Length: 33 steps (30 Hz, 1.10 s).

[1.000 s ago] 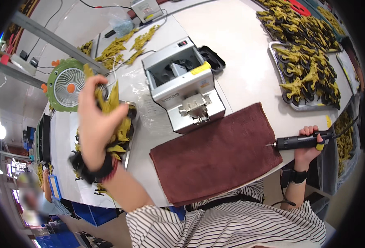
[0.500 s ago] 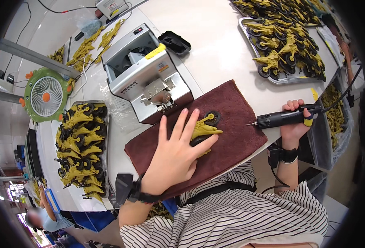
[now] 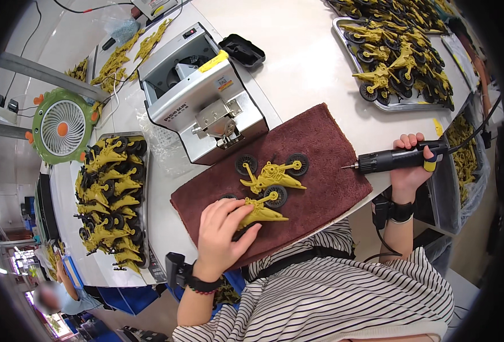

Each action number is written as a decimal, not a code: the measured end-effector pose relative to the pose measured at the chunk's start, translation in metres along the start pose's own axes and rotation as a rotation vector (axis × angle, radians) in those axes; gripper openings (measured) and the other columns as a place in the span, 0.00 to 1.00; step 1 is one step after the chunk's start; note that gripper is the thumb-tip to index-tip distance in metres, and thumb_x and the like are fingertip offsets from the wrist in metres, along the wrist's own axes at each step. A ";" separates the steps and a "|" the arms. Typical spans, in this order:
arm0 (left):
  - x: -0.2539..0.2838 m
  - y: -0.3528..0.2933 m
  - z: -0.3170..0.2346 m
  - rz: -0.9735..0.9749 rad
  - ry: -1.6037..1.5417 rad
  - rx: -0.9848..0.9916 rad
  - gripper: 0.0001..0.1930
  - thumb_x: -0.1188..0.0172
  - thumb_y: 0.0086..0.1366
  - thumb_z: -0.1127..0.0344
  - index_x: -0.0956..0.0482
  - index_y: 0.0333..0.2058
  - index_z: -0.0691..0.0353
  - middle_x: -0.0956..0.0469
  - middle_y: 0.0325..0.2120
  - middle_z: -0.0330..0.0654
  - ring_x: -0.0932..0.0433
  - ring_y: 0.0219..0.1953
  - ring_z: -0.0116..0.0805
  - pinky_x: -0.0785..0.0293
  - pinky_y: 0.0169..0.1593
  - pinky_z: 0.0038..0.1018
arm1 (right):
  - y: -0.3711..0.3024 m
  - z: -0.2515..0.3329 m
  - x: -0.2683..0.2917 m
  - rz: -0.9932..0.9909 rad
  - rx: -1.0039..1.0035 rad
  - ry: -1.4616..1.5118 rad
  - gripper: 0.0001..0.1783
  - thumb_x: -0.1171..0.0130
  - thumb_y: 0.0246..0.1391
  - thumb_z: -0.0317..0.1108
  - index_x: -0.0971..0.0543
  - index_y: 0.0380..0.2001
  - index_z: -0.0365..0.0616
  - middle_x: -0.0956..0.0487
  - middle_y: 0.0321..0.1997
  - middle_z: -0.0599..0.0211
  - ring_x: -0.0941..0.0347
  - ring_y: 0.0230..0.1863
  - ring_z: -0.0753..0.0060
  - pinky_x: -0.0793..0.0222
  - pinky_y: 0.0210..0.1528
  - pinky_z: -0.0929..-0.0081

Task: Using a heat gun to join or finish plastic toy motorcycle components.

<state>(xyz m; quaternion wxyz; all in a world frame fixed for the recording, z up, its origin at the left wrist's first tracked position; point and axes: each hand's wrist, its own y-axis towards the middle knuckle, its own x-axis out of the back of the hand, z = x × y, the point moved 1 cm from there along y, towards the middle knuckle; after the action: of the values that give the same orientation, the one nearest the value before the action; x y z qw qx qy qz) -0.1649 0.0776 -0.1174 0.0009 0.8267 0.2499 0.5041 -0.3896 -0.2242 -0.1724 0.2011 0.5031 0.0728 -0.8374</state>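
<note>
On a maroon cloth (image 3: 334, 165) lie two yellow toy motorcycles with black wheels. The farther toy motorcycle (image 3: 273, 175) lies on its side, untouched, both wheels showing. My left hand (image 3: 224, 228) is on the left end of the nearer toy motorcycle (image 3: 263, 213), its fingers bent over that end and its thumb along the near side. They hide part of the body and most of one wheel. At the cloth's right edge my right hand (image 3: 410, 165) grips a black electric screwdriver (image 3: 380, 163), its bit pointing left over the cloth.
Beyond the cloth stands a grey metal machine (image 3: 206, 102), a black case (image 3: 242, 50) beside it. Trays of yellow toy motorcycles stand at left (image 3: 145, 216) and far right (image 3: 349, 43). A green fan (image 3: 63, 130) is farther left. A lined bin (image 3: 474, 188) of yellow parts sits right.
My left hand has drawn back toward me and to the left, its spread fingers now bent over the nearer motorcycle. The farther one is uncovered. The screwdriver stays nearly in place.
</note>
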 end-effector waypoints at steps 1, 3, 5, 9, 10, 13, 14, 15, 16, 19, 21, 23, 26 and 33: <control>0.006 0.002 0.002 0.003 -0.050 -0.005 0.19 0.32 0.43 0.68 0.22 0.37 0.60 0.25 0.38 0.42 0.28 0.44 0.42 0.34 0.47 0.34 | 0.000 0.000 0.000 -0.002 0.003 0.006 0.15 0.43 0.43 0.34 0.32 0.35 0.42 0.35 0.29 0.68 0.40 0.33 0.74 0.40 0.43 0.76; 0.014 0.001 0.001 0.037 -0.156 0.039 0.14 0.35 0.44 0.70 0.22 0.33 0.58 0.24 0.38 0.41 0.28 0.48 0.42 0.38 0.53 0.38 | 0.000 0.000 0.000 -0.002 0.000 0.013 0.15 0.43 0.43 0.34 0.32 0.35 0.42 0.35 0.30 0.68 0.40 0.33 0.73 0.40 0.43 0.76; 0.017 0.003 0.004 0.119 -0.033 -0.046 0.12 0.36 0.44 0.70 0.22 0.32 0.57 0.24 0.38 0.40 0.29 0.49 0.42 0.41 0.55 0.42 | -0.001 0.000 0.000 -0.009 0.004 0.017 0.15 0.43 0.43 0.34 0.32 0.35 0.42 0.35 0.30 0.68 0.40 0.33 0.73 0.40 0.43 0.76; 0.025 0.003 -0.009 0.147 0.167 -0.116 0.12 0.42 0.41 0.73 0.23 0.29 0.52 0.25 0.36 0.36 0.31 0.47 0.42 0.48 0.56 0.48 | 0.000 0.001 0.001 -0.011 0.006 0.013 0.16 0.43 0.43 0.34 0.32 0.36 0.42 0.36 0.30 0.68 0.40 0.33 0.73 0.40 0.43 0.76; 0.026 0.001 -0.015 0.078 0.215 -0.106 0.14 0.43 0.40 0.73 0.22 0.29 0.52 0.26 0.35 0.35 0.31 0.44 0.42 0.46 0.54 0.46 | 0.000 0.001 0.001 -0.006 0.003 0.015 0.16 0.43 0.43 0.34 0.32 0.36 0.42 0.35 0.30 0.68 0.40 0.33 0.73 0.40 0.43 0.76; 0.015 -0.010 -0.038 0.100 0.289 0.112 0.19 0.40 0.46 0.65 0.22 0.40 0.53 0.34 0.26 0.38 0.36 0.31 0.39 0.42 0.37 0.33 | -0.001 0.000 0.001 -0.003 0.004 0.017 0.16 0.42 0.43 0.34 0.32 0.36 0.42 0.36 0.29 0.68 0.41 0.33 0.73 0.40 0.43 0.76; 0.011 -0.010 -0.048 0.199 0.305 0.241 0.20 0.39 0.49 0.60 0.23 0.43 0.53 0.36 0.26 0.39 0.36 0.31 0.39 0.42 0.35 0.33 | -0.001 0.000 0.001 -0.007 0.007 0.015 0.16 0.42 0.43 0.34 0.32 0.36 0.42 0.36 0.29 0.69 0.41 0.33 0.73 0.40 0.43 0.77; 0.007 -0.014 -0.051 0.292 0.414 0.289 0.25 0.38 0.51 0.51 0.26 0.48 0.53 0.37 0.29 0.43 0.37 0.32 0.40 0.41 0.36 0.33 | 0.000 0.001 0.002 -0.006 0.006 0.014 0.16 0.42 0.43 0.34 0.32 0.36 0.42 0.36 0.29 0.69 0.41 0.33 0.73 0.40 0.43 0.77; 0.006 -0.017 -0.052 0.292 0.413 0.291 0.25 0.38 0.51 0.51 0.26 0.48 0.53 0.37 0.29 0.43 0.37 0.32 0.40 0.41 0.36 0.33 | 0.000 0.002 0.006 0.015 -0.003 0.016 0.17 0.42 0.43 0.34 0.32 0.37 0.41 0.35 0.30 0.68 0.40 0.34 0.73 0.40 0.44 0.75; 0.003 -0.026 -0.048 0.217 0.266 0.380 0.19 0.36 0.50 0.55 0.24 0.39 0.57 0.39 0.33 0.48 0.37 0.35 0.44 0.38 0.38 0.34 | 0.002 0.003 0.015 0.017 0.021 -0.026 0.21 0.43 0.43 0.36 0.32 0.42 0.40 0.31 0.37 0.63 0.36 0.40 0.69 0.40 0.50 0.71; 0.005 -0.030 -0.042 0.190 0.210 0.374 0.15 0.36 0.50 0.57 0.25 0.33 0.58 0.39 0.33 0.48 0.37 0.35 0.44 0.38 0.39 0.35 | 0.001 0.004 0.015 -0.001 0.050 -0.069 0.25 0.43 0.43 0.37 0.32 0.46 0.39 0.29 0.43 0.59 0.34 0.46 0.67 0.41 0.55 0.68; 0.002 -0.039 -0.034 0.050 0.195 0.302 0.11 0.35 0.45 0.65 0.29 0.19 0.61 0.38 0.33 0.48 0.36 0.34 0.43 0.37 0.36 0.33 | 0.000 0.003 0.009 -0.016 0.044 -0.072 0.34 0.45 0.44 0.40 0.37 0.56 0.38 0.35 0.58 0.51 0.38 0.58 0.61 0.48 0.63 0.62; 0.002 -0.064 -0.024 -0.146 0.020 0.249 0.10 0.34 0.42 0.67 0.29 0.17 0.59 0.36 0.30 0.46 0.35 0.33 0.44 0.36 0.34 0.34 | 0.001 0.003 0.009 0.011 0.058 -0.095 0.38 0.47 0.45 0.41 0.41 0.60 0.39 0.44 0.65 0.49 0.44 0.64 0.59 0.53 0.66 0.60; -0.005 -0.030 -0.017 -0.059 -0.011 -0.383 0.10 0.34 0.37 0.72 0.30 0.15 0.57 0.29 0.25 0.41 0.28 0.29 0.41 0.27 0.36 0.34 | 0.001 0.002 0.003 -0.033 0.066 -0.114 0.37 0.47 0.45 0.41 0.41 0.59 0.39 0.47 0.66 0.48 0.49 0.67 0.57 0.56 0.66 0.58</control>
<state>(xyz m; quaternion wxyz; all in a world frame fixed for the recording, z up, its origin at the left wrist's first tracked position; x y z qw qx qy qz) -0.1935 0.0977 -0.1206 0.1743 0.8064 0.1736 0.5377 -0.3919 -0.2270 -0.1743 0.1742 0.4596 0.0417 -0.8699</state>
